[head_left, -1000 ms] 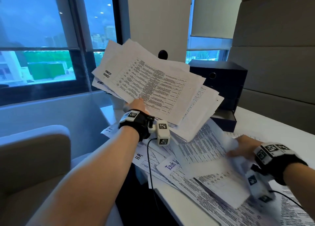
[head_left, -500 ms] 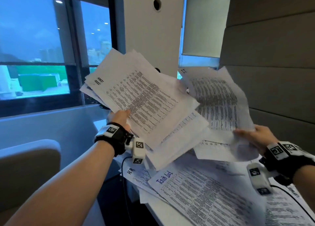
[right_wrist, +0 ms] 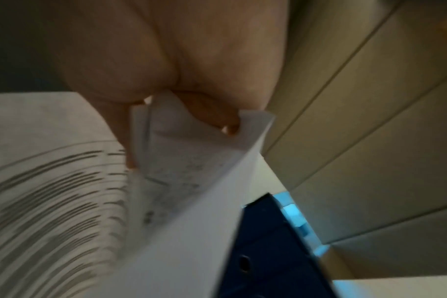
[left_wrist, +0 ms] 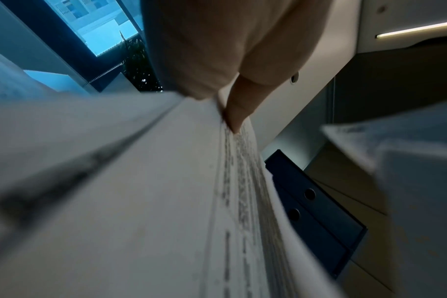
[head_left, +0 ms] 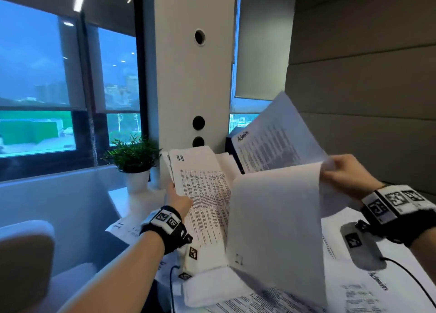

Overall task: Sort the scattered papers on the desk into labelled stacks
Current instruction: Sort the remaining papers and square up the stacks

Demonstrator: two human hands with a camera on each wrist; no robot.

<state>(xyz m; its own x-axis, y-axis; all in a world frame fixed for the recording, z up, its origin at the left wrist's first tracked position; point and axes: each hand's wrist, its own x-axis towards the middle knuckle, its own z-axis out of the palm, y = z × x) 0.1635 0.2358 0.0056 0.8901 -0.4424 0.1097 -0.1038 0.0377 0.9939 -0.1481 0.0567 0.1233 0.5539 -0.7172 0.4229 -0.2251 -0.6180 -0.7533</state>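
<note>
Gripping a sheaf [head_left: 203, 194] upright in the left hand [head_left: 177, 198], pinching curled sheets [head_left: 276, 208] by a corner in the right hand [head_left: 349, 175], above papers [head_left: 354, 293] covering the desk [head_left: 122, 194].

My white desk [head_left: 122, 195], printed papers [head_left: 349, 291] strewn over its near side, some marked Admin; a potted plant [head_left: 134, 164] at its far edge; dark blue file box [head_left: 232, 145] behind

Dim bluish daylight enters through the window [head_left: 35, 88]; both wrist views blur heavily beyond the fingertips, with wide-angle bending at the edges.
</note>
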